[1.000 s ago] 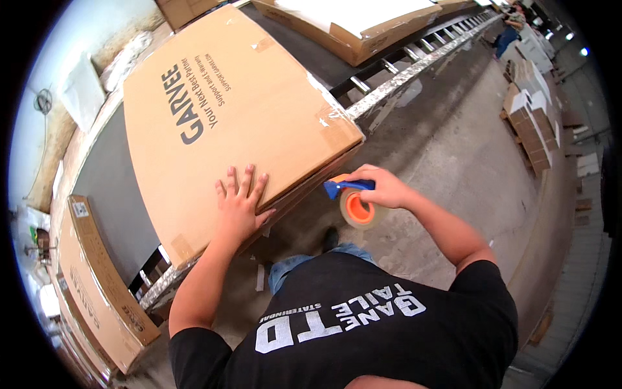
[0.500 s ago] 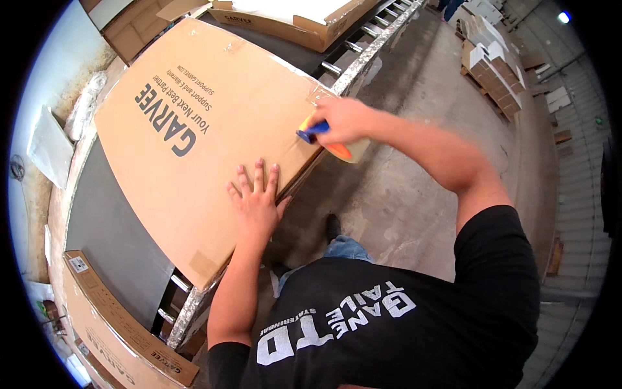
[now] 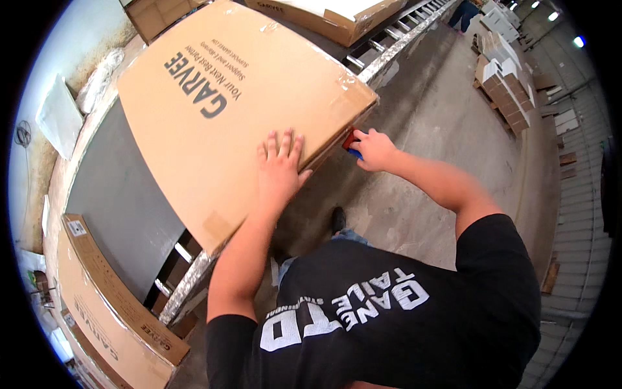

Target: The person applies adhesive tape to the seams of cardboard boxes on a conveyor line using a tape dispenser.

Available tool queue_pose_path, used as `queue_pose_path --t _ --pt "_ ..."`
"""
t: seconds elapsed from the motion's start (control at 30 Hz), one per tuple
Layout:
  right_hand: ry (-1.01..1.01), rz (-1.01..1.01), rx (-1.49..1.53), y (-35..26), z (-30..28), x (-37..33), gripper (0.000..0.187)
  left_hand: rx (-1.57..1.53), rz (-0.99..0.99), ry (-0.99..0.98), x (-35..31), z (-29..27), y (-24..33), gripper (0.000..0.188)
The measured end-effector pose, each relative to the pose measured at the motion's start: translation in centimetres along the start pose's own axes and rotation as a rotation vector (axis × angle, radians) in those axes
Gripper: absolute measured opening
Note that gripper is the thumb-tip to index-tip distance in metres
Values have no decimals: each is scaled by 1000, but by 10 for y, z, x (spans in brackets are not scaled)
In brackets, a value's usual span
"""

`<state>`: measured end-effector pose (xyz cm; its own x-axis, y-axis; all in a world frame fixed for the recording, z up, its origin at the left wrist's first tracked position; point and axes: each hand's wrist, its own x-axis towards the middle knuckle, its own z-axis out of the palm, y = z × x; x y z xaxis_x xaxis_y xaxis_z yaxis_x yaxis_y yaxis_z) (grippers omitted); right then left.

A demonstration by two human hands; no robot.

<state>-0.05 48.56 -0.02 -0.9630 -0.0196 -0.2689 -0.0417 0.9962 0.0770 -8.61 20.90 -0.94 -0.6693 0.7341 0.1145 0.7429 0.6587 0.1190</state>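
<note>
Cardboard carton (image 3: 227, 149) on dark belt (image 3: 123, 194) — grey floor (image 3: 434, 129)

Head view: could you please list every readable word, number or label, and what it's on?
I won't copy wording; printing stands on:
Large carton: dark lettering, mostly clear.
Black shirt: white lettering, creased.
Lower-left carton: dark print; white label, too small to read.
Open carton: dark print.

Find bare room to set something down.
Free: the dark belt between the large carton and the labelled carton; the large carton's top, left of the left hand. Crowded: its near edge, by that hand and the right hand.
</note>
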Motion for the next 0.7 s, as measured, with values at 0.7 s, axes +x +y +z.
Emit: queue_pose_path --t 0.7 --pt "182 -119 363 -224 -178 -3 39 -77 -340 21 -157 -41 -82 127"
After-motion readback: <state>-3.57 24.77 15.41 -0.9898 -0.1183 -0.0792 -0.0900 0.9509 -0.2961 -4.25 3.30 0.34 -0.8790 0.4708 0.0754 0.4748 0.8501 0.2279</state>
